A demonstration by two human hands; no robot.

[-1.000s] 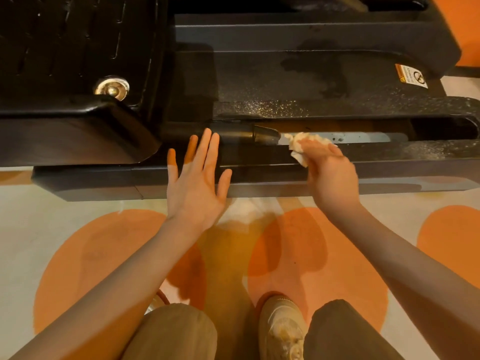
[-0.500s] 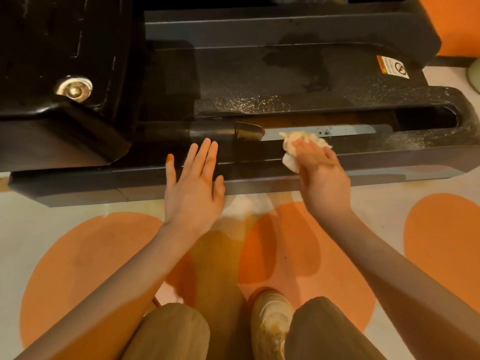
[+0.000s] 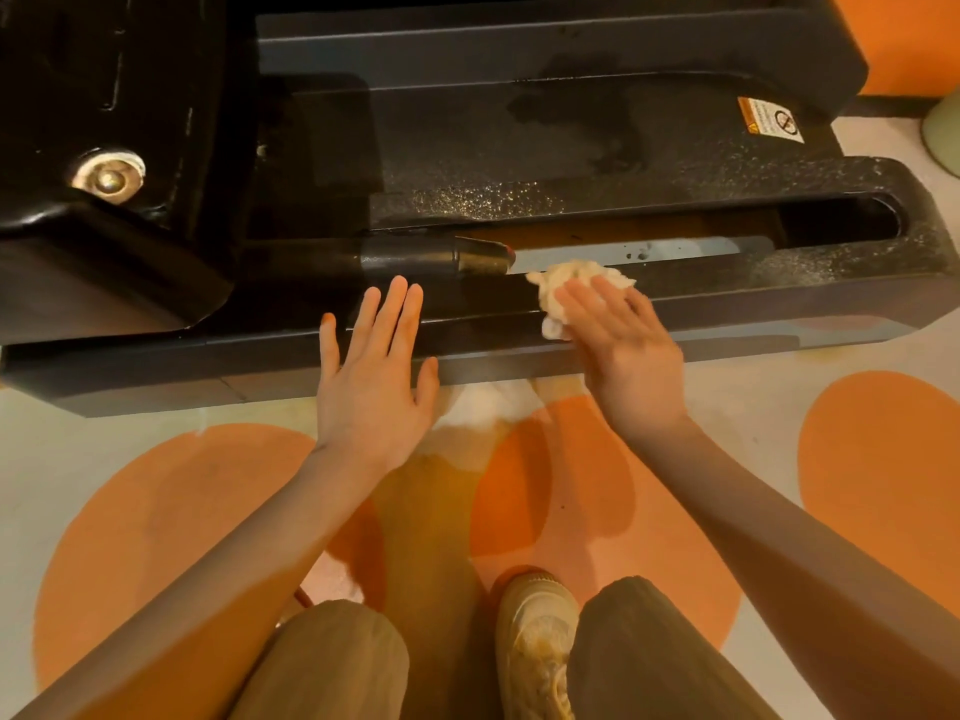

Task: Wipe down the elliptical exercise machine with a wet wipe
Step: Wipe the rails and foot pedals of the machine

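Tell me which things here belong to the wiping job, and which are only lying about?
Job: wipe, pressed by the right hand; machine; left hand, flat at its edge.
Lying about: warning sticker, bolt, shoe, orange-spotted floor.

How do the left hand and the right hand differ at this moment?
The left hand holds nothing, fingers straight and spread; the right hand presses a crumpled wipe. The left hand lies toward the pedal end of the machine's black rail; the right hand is farther along, beside the slot. Both lie palm down, fingers pointing at the machine.
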